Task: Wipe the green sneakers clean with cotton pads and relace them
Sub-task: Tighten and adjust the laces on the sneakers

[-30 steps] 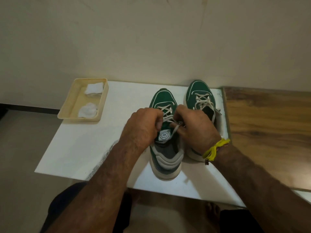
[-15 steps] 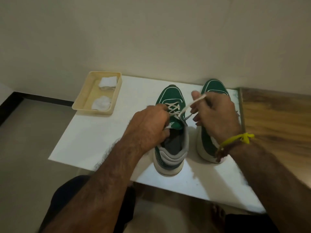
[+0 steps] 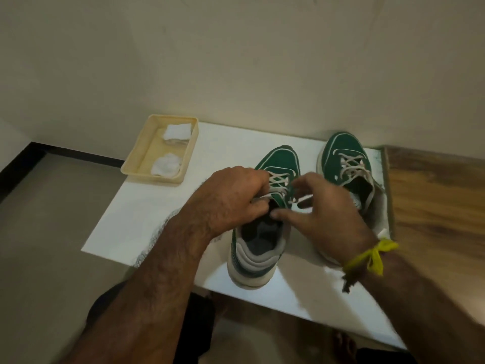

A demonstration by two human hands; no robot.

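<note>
Both forearms are extended forward from the lower edge of the view, converging toward the middle. The left hand (image 3: pixel 233 198) is seen knuckles up, its fingers curled into a closed grip on a lace. The right hand (image 3: pixel 328 214) is held beside it, thumb stretched toward the left hand, fingers bent and spread. A yellow thread (image 3: pixel 372 256) is tied round the right wrist.

Dim, warm indoor light, brightest on the flat white board (image 3: pixel 162 206), with a pale glare patch near its front edge and soft shadows falling toward the viewer beside the green suede sneakers (image 3: pixel 262 232). Motion blur on the right hand (image 3: pixel 328 214), the yellow thread wristband (image 3: pixel 372 256) and both forearms. Wide-angle bending at the edges; low detail throughout.
</note>
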